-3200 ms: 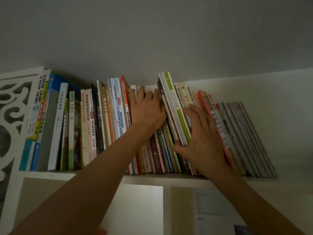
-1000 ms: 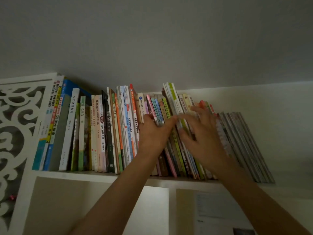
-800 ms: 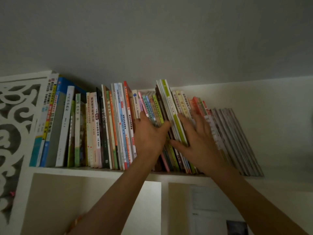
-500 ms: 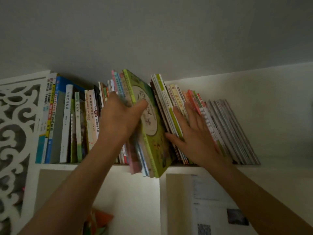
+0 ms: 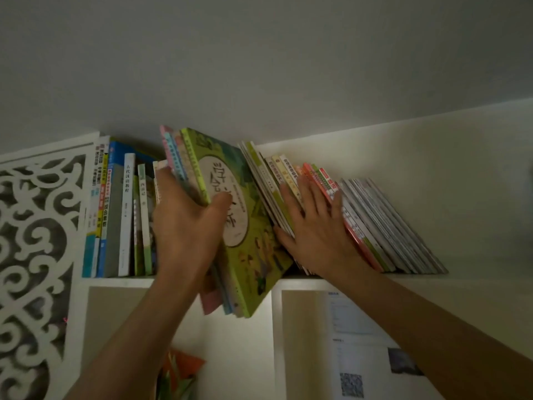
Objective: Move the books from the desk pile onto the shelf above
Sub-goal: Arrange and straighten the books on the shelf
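Left-hand fingers (image 5: 173,192) grip a book bundle (image 5: 245,241) on the shelf (image 5: 121,281); right-hand fingers (image 5: 305,197) press leaning books (image 5: 375,220) flat.

Home study corner, dimly lit.
White shelf (image 5: 476,280) close under the ceiling, crowded with children's books (image 5: 291,174) and thin magazines (image 5: 389,226); carved white fretwork panel (image 5: 37,241) at its left edge; printed sheet with a QR code (image 5: 350,383) pinned in the compartment below.

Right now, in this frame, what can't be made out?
- Desk pile: below the head view's bottom edge, unseen.
- Books behind the left hand: hidden by hand and green book.
- Leaning books' lower spines: covered by the right hand.
- Paper sheet text: too small.
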The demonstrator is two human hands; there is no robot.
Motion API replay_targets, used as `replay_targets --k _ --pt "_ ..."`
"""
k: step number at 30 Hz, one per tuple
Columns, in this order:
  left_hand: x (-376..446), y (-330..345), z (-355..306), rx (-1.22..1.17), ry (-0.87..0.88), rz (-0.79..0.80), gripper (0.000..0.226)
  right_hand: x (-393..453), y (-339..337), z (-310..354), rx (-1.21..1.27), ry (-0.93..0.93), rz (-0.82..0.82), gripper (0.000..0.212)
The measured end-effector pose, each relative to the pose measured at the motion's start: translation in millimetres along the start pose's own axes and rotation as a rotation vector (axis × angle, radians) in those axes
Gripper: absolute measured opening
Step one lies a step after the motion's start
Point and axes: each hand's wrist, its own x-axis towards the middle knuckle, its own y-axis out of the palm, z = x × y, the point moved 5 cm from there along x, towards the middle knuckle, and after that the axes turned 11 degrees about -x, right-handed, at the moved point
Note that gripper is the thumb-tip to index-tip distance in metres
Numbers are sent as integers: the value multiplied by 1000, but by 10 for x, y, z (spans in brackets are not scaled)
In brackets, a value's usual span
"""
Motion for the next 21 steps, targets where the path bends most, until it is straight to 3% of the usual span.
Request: replay_targets --k 5,8,10,12,14,16,21 --pt "59 -245 -95 -3 45 10 38 31 37 93 -26 44 66 74" --pt "91 -297 -85 -88 0 -11 40 43 -17 59 -18 -29 88 82" --pt "105 -287 -121 -116 -18 -13 39 11 -175 -46 1 -52 2 78" --pt "116 -250 -195 -122 -9 -6 38 -48 -331 -296 -30 72 -115 71" --pt "111 -197 -275 -135 2 -6 38 -141 -322 -626 40 284 20 88" --pt "98 -147 -338 -142 6 -18 39 -251 -216 -801 103 382 198 105" --pt "38 -52 -329 -164 -20 -37 41 -283 -141 -724 80 305 270 124"
